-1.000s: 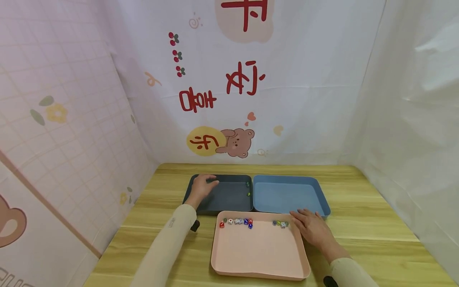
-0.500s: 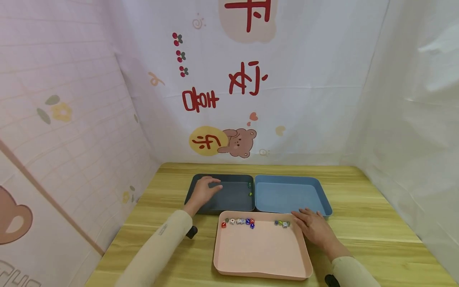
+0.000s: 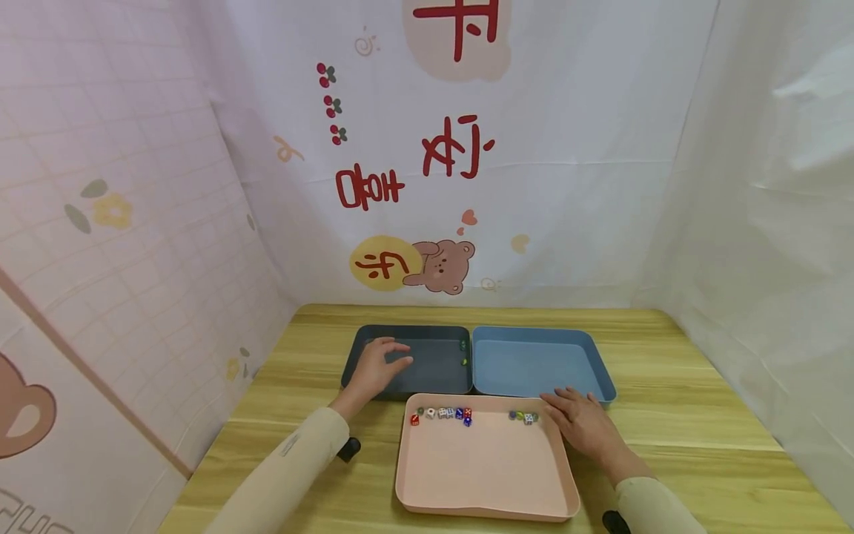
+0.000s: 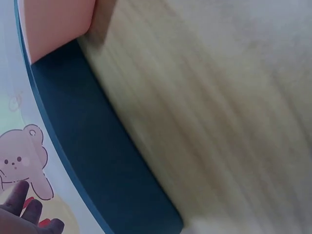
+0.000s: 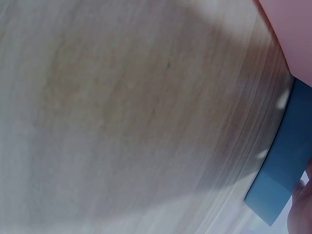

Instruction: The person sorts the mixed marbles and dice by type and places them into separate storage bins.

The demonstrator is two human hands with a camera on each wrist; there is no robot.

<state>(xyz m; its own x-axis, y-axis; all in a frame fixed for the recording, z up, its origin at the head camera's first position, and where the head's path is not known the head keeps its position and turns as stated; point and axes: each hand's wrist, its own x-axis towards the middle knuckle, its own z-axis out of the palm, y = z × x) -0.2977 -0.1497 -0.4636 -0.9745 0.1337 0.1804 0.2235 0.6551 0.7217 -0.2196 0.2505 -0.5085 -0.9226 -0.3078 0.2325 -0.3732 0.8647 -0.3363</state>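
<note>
My left hand [image 3: 375,368] hovers over the left part of the dark blue tray [image 3: 427,374], thumb and fingers spread apart with nothing visible between them. Two small greenish marbles [image 3: 463,345] lie along that tray's right side. My right hand [image 3: 587,426] lies at the far right corner of the pink tray [image 3: 487,475], fingertips by its rim. Along the pink tray's far side sit a red die [image 3: 415,420], a white die [image 3: 431,413], blue dice [image 3: 468,421] and others. A second small group there has a white die [image 3: 529,419] and marbles [image 3: 520,415].
A lighter blue tray [image 3: 534,367] stands right of the dark one, side by side. The pink tray is nearer to me, close against both. All stand on a wooden table [image 3: 680,415] with printed white cloth [image 3: 567,185] behind and at the sides.
My left hand has drawn slightly back toward me over the dark tray, its fingers still apart. My right hand and the dice have stayed in place.
</note>
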